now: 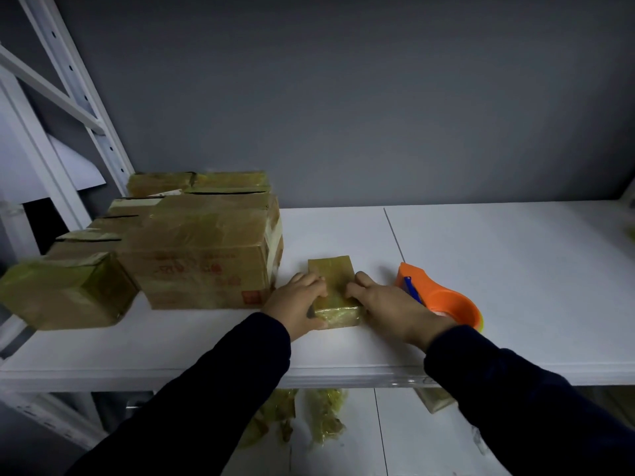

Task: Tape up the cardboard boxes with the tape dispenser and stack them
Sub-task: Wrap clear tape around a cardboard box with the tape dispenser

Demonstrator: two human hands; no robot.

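Observation:
A small cardboard box [334,280] wrapped in yellowish tape lies on the white shelf [481,269]. My left hand [296,300] grips its left side, with the thumb curled round the near corner. My right hand [385,298] holds its right side, and the fingertips press on the top. An orange tape dispenser [446,300] with a blue part lies on the shelf just right of my right hand, untouched. At the left stands a group of larger taped boxes [202,249], stacked and side by side.
A smaller taped box [65,290] juts over the shelf's left front edge. White rack uprights [79,97] rise at the left. Crumpled tape scraps [323,417] and another box [436,400] lie on the lower shelf. A grey wall closes the back.

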